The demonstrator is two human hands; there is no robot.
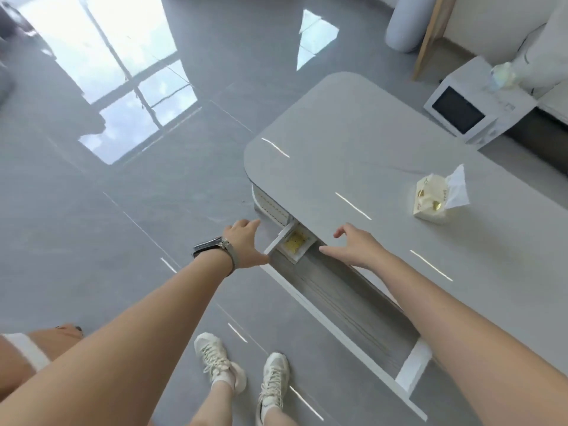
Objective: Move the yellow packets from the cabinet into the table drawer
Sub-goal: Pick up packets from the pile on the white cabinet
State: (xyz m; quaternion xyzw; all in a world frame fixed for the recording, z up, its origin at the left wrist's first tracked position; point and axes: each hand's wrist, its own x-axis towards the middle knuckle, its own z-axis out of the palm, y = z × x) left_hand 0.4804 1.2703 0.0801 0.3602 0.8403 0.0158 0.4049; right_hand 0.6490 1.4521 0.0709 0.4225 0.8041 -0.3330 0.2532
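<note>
Item, as I read it: yellow packets (295, 242) lying in the open table drawer (302, 256), between my left hand (246, 245) at the drawer front and right hand (358, 245) above the table (353, 149), both loosely spread, holding nothing, left nearer.

No text, brand, number or sign can be read anywhere in the head view. The tissue pack (430, 199) on the table (353, 142), at about three o'clock from the frame's centre, carries gold marks and small dark print too blurred to make out. The yellow packets (295, 242) in the drawer (278, 241) show only tiny unreadable dots.
</note>
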